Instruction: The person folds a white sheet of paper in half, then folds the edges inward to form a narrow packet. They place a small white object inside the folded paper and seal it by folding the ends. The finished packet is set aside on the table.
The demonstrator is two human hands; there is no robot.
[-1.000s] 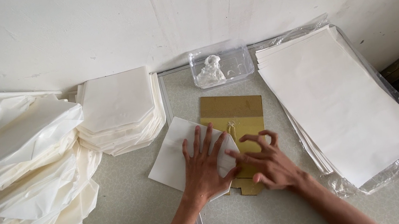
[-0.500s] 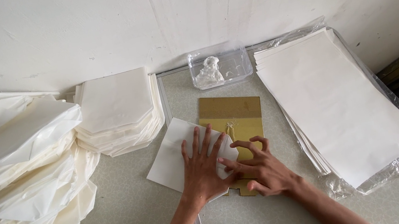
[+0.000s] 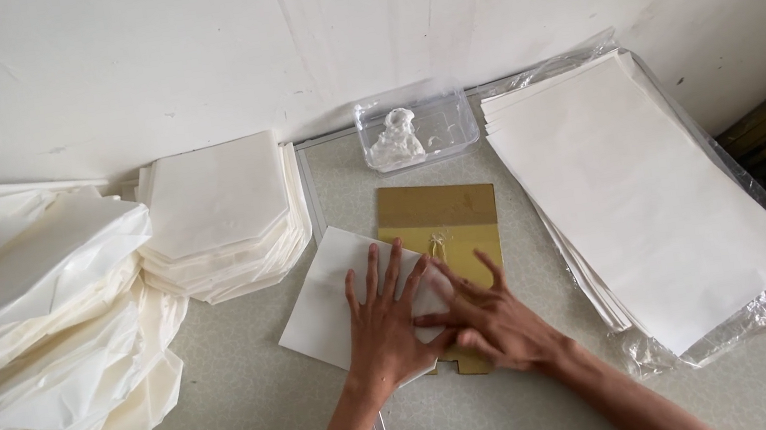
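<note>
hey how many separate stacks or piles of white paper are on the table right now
3. A crumpled pile at the far left, a neat stack of folded pieces beside it, and a large flat stack on plastic wrap at the right. More could lie outside the frame.

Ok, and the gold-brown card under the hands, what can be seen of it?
The gold-brown card looks like a flat, stiff rectangle of cardboard with a slightly shiny gold face, lying flat on the grey table just below the clear plastic tub. A white sheet overlaps its lower left part. The left hand presses the sheet, the right hand lies across the card's lower part, hiding it. A small notched edge shows below the hands.
</note>
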